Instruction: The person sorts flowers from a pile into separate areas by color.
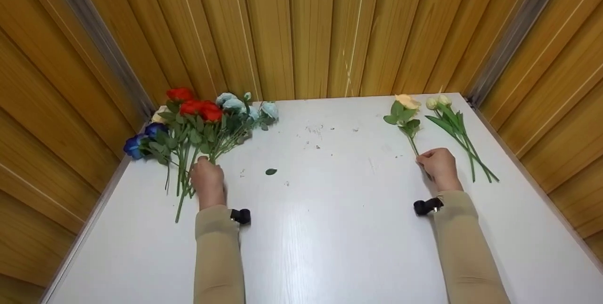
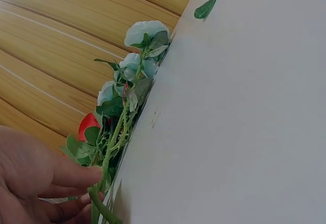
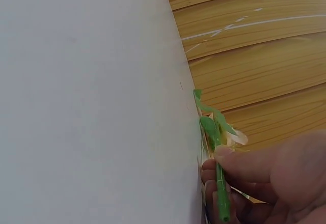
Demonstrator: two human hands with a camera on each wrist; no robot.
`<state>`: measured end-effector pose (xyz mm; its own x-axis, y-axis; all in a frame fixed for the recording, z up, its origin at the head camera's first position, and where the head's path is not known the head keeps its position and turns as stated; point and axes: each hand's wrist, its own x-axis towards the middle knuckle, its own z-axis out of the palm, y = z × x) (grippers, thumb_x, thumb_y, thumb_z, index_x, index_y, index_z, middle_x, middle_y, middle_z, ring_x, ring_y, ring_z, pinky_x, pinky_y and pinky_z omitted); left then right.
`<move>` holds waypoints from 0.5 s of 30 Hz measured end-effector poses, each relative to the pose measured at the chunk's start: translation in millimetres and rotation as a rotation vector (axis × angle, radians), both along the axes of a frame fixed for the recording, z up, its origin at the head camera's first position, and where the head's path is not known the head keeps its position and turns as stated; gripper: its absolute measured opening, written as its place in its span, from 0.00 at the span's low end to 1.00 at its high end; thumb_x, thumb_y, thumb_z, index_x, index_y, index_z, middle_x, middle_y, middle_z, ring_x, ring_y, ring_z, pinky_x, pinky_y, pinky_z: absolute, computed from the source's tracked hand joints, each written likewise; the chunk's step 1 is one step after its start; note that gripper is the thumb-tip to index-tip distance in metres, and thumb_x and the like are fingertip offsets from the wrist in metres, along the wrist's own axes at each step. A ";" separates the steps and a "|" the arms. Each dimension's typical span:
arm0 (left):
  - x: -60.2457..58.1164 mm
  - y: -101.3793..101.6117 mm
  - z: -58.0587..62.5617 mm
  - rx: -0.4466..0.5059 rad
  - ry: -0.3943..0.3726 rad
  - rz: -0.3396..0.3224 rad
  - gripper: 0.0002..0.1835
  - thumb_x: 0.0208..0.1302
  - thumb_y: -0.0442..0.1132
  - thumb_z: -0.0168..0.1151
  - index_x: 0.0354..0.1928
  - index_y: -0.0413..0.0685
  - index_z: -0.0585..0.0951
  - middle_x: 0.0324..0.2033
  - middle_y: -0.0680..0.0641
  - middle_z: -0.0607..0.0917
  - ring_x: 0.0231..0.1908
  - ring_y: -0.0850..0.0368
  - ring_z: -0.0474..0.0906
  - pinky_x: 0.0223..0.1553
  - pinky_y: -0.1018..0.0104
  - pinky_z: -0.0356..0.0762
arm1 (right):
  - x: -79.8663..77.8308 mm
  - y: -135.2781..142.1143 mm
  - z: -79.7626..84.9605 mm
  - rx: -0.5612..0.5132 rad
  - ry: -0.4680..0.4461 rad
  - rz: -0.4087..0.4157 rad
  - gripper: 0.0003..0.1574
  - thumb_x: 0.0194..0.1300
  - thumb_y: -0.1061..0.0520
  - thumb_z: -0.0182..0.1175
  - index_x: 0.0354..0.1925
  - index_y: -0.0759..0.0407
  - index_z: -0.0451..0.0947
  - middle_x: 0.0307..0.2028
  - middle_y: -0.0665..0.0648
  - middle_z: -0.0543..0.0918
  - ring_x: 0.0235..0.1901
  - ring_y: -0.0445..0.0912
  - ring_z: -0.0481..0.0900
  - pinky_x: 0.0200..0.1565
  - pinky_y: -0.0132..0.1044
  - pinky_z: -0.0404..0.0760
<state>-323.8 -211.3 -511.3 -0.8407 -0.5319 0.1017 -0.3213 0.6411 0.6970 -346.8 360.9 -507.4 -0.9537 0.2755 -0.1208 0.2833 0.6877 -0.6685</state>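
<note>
At the left of the table, my left hand (image 1: 207, 176) pinches a green stem (image 2: 104, 208) within a bunch of flowers. Red flowers (image 1: 202, 110), light blue flowers (image 1: 234, 104) and dark blue flowers (image 1: 136, 146) lie fanned out beyond that hand. On the other side, my right hand (image 1: 439, 166) pinches the stem of a pale orange rose (image 1: 407, 102) between thumb and fingers. The rose's head points to the back edge, and its stem end (image 3: 223, 203) sticks out past the thumb in the right wrist view.
White tulips (image 1: 438, 102) with long green stems lie just right of the right hand. A loose green leaf (image 1: 271, 171) and small dark specks are on the white table (image 1: 330, 238). Wood-patterned panels (image 1: 311, 30) border the table's back and sides.
</note>
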 end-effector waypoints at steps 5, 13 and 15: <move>1.0 -2.1 -0.7 -0.004 0.025 -0.008 0.17 0.70 0.28 0.48 0.53 0.25 0.79 0.50 0.23 0.83 0.54 0.25 0.79 0.55 0.35 0.75 | 1.3 -0.3 -0.2 0.006 -0.002 0.009 0.18 0.72 0.55 0.62 0.47 0.71 0.83 0.28 0.55 0.86 0.23 0.42 0.76 0.27 0.34 0.76; -1.3 -8.3 10.5 0.181 -0.051 -0.026 0.14 0.71 0.30 0.47 0.47 0.27 0.80 0.50 0.26 0.83 0.49 0.32 0.80 0.51 0.40 0.78 | 2.9 -1.1 0.1 0.015 -0.008 0.010 0.17 0.71 0.55 0.62 0.46 0.70 0.83 0.28 0.55 0.84 0.24 0.43 0.76 0.27 0.35 0.76; -2.0 -10.1 15.9 0.269 -0.085 -0.033 0.16 0.73 0.32 0.48 0.53 0.28 0.80 0.55 0.27 0.82 0.55 0.33 0.79 0.56 0.41 0.78 | 3.2 -2.1 0.2 0.024 -0.002 0.011 0.17 0.71 0.55 0.62 0.46 0.70 0.82 0.30 0.57 0.85 0.26 0.44 0.77 0.28 0.34 0.76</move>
<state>-325.8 -221.3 -495.4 -0.8576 -0.5022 -0.1109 -0.3676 0.4479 0.8150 -343.6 358.8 -507.2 -0.9565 0.2677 -0.1161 0.2768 0.7068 -0.6510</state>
